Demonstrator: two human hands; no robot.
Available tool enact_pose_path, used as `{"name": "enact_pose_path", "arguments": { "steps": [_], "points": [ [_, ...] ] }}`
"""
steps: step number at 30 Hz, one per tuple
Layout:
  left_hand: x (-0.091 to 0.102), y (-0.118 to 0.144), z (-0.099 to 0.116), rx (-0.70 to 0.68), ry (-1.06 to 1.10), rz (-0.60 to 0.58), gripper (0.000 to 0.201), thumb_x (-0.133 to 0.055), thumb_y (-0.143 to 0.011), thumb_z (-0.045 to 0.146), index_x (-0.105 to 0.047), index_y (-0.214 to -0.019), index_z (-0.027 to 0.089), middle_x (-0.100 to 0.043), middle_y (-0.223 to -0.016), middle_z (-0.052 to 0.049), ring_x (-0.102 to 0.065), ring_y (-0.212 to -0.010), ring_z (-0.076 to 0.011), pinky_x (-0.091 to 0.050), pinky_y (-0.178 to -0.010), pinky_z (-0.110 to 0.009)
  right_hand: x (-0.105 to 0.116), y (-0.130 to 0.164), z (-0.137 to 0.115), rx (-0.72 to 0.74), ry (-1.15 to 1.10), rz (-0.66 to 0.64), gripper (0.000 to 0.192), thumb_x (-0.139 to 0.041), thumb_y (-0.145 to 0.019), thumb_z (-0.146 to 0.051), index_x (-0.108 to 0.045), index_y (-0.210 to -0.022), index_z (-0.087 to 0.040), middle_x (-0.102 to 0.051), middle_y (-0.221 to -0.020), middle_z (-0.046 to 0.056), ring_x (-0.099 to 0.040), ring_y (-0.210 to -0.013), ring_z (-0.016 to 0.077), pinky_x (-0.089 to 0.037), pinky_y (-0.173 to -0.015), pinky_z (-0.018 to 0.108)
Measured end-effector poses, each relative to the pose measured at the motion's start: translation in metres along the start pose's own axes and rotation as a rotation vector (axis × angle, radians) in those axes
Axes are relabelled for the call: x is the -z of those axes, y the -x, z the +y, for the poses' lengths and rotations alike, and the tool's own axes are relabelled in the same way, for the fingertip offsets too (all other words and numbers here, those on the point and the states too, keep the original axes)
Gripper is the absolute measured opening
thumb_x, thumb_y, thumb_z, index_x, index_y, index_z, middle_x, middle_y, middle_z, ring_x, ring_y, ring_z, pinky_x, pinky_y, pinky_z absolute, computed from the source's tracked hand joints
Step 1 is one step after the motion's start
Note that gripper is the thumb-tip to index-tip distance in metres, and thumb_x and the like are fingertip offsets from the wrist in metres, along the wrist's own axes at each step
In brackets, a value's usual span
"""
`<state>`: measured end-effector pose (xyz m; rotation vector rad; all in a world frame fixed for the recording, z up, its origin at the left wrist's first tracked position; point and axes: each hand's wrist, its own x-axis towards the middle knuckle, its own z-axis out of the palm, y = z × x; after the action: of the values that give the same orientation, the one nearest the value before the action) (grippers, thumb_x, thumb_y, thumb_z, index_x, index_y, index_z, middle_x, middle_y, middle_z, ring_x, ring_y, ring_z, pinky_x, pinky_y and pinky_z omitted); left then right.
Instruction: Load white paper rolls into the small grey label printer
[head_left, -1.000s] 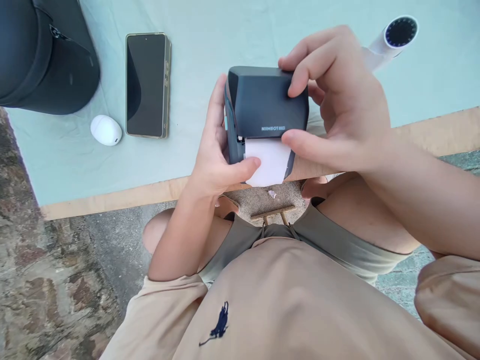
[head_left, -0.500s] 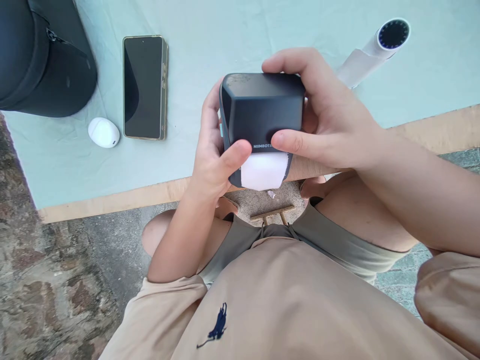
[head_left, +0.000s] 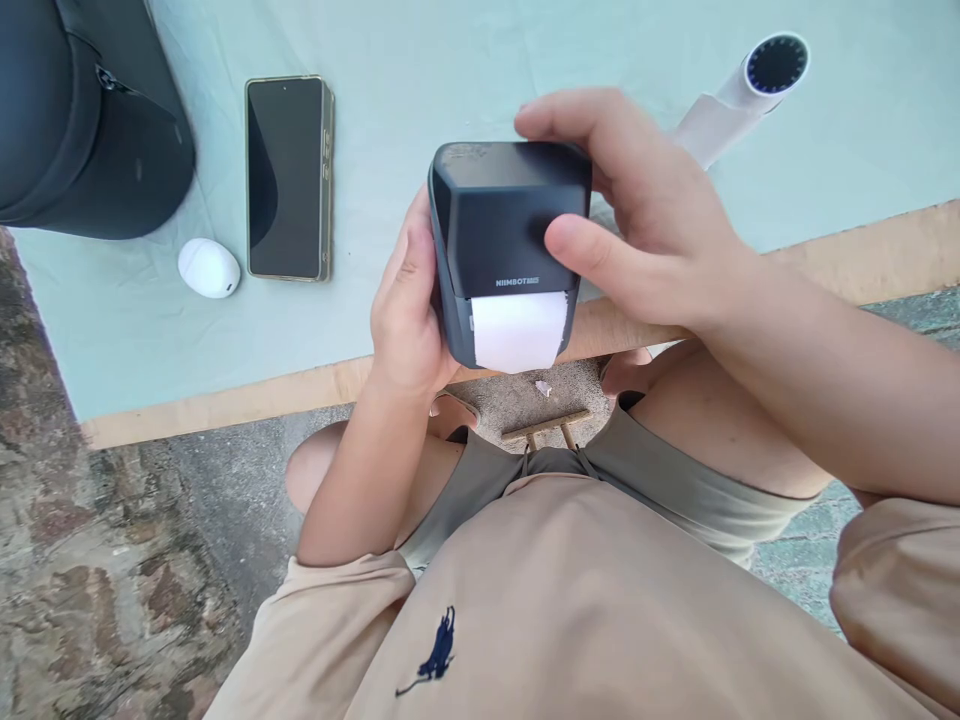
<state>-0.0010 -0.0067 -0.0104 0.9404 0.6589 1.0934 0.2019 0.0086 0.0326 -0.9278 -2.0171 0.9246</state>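
Above the near edge of the tabletop (head_left: pixel 225 400), both hands hold a small dark label printer (head_left: pixel 510 225) off the surface. Left hand (head_left: pixel 409 300) wraps the printer's left side, palm against it, fingers hidden behind the body, so it is grasping the printer. Right hand (head_left: pixel 645 225) grips from the right: index finger curled over the top far edge, thumb pressed on the front face just above the printed brand name. A strip of white label paper (head_left: pixel 517 332) sticks out of the slot on the front, hanging down toward the person, not touched by either hand. The printer is tilted, front face toward the camera.

On the tabletop, covered with a pale green cloth (head_left: pixel 450 60): a phone (head_left: pixel 289 178) lies flat, screen dark, left of the printer and well apart from it. A small white oval case (head_left: pixel 208 268) sits just beside the phone's lower left corner. A black bag (head_left: pixel 82 110) fills the far left corner, partly cut off. A white tube-shaped device with a dark round end (head_left: pixel 754 85) lies far right, behind the right hand, partly hidden by it.

Below: beige shirt, grey-green shorts, bare knees, stone floor (head_left: pixel 97 560) under the tabletop edge.
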Motion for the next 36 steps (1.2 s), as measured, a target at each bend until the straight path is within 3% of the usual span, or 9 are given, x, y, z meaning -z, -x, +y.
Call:
{"name": "enact_pose_path", "arguments": {
  "steps": [7, 12, 17, 19, 22, 24, 27, 31, 36],
  "points": [
    [-0.001, -0.005, -0.002, -0.056, 0.011, 0.067, 0.039, -0.063, -0.084, 0.062, -0.071, -0.113, 0.037, -0.073, -0.113, 0.002, -0.034, -0.146, -0.0429, -0.028, -0.123, -0.065, 0.001, 0.002, -0.002, 0.040, -0.008, -0.001, 0.046, -0.050, -0.097, -0.047, -0.050, -0.134, -0.019, -0.058, -0.137, 0.007, -0.061, -0.119, 0.0144, -0.049, -0.107, 0.033],
    [-0.001, -0.005, 0.001, -0.081, 0.027, 0.036, 0.037, -0.066, -0.081, 0.062, -0.070, -0.107, 0.036, -0.072, -0.113, 0.002, -0.031, -0.149, -0.0436, -0.030, -0.125, -0.064, 0.006, 0.003, 0.004, 0.145, 0.071, -0.067, 0.062, -0.061, -0.092, -0.051, -0.043, -0.144, -0.021, -0.052, -0.147, 0.005, -0.055, -0.134, 0.0142, -0.049, -0.113, 0.030],
    [-0.012, 0.001, 0.011, -0.020, -0.032, 0.144, 0.035, -0.047, -0.099, 0.046, -0.065, -0.121, 0.026, -0.069, -0.120, -0.005, -0.054, -0.136, -0.0354, -0.041, -0.119, -0.059, 0.013, 0.002, -0.002, 0.101, 0.203, -0.107, 0.069, -0.062, -0.090, -0.058, -0.044, -0.147, -0.022, -0.048, -0.152, 0.004, -0.048, -0.143, 0.0181, -0.047, -0.119, 0.032],
    [-0.015, 0.003, 0.014, -0.015, -0.017, 0.150, 0.040, -0.047, -0.097, 0.051, -0.065, -0.121, 0.025, -0.068, -0.122, -0.007, -0.055, -0.136, -0.0348, -0.042, -0.120, -0.055, 0.015, 0.002, -0.008, 0.136, 0.280, -0.022, 0.066, -0.062, -0.089, -0.061, -0.053, -0.138, -0.018, -0.058, -0.135, 0.006, -0.052, -0.134, 0.0205, -0.050, -0.113, 0.034],
    [-0.015, 0.003, 0.012, -0.036, 0.003, 0.101, 0.048, -0.056, -0.091, 0.057, -0.063, -0.126, 0.024, -0.068, -0.125, -0.008, -0.057, -0.135, -0.0349, -0.042, -0.120, -0.054, 0.015, 0.005, -0.019, 0.100, 0.346, 0.218, 0.054, -0.057, -0.093, -0.060, -0.064, -0.120, -0.014, -0.061, -0.106, 0.005, -0.059, -0.087, 0.0103, -0.051, -0.082, 0.029],
    [-0.011, 0.002, 0.009, -0.051, 0.006, 0.064, 0.042, -0.064, -0.090, 0.048, -0.062, -0.127, 0.027, -0.068, -0.127, -0.007, -0.060, -0.132, -0.0326, -0.042, -0.119, -0.053, 0.014, 0.006, -0.027, -0.032, 0.312, 0.360, 0.043, -0.051, -0.099, -0.055, -0.064, -0.116, -0.017, -0.061, -0.110, 0.002, -0.050, -0.067, 0.0024, -0.040, -0.064, 0.026],
    [-0.006, 0.001, 0.005, -0.045, -0.007, 0.021, 0.039, -0.066, -0.086, 0.042, -0.065, -0.124, 0.032, -0.068, -0.127, -0.006, -0.065, -0.122, -0.0325, -0.050, -0.108, -0.053, 0.012, 0.004, -0.035, -0.136, 0.169, 0.436, 0.023, -0.052, -0.101, -0.041, -0.057, -0.110, -0.020, -0.061, -0.118, -0.002, -0.059, -0.071, 0.0016, -0.044, -0.062, 0.023],
    [-0.004, -0.001, 0.004, -0.056, 0.007, 0.022, 0.040, -0.068, -0.083, 0.046, -0.068, -0.121, 0.033, -0.069, -0.125, -0.006, -0.065, -0.118, -0.0323, -0.054, -0.101, -0.049, 0.011, -0.002, -0.032, -0.077, 0.192, 0.336, 0.017, -0.052, -0.099, -0.032, -0.058, -0.095, -0.017, -0.062, -0.101, 0.002, -0.069, -0.095, 0.0105, -0.043, -0.060, 0.024],
    [-0.012, 0.003, 0.010, -0.017, -0.048, 0.046, 0.036, -0.064, -0.089, 0.047, -0.066, -0.120, 0.028, -0.068, -0.120, -0.004, -0.066, -0.111, -0.0257, -0.055, -0.090, -0.037, 0.010, -0.007, -0.029, -0.178, 0.520, 0.001, 0.019, -0.057, -0.086, -0.033, -0.064, -0.099, -0.021, -0.067, -0.087, -0.002, -0.055, -0.067, 0.0090, -0.034, -0.063, 0.029]
  ]
}}
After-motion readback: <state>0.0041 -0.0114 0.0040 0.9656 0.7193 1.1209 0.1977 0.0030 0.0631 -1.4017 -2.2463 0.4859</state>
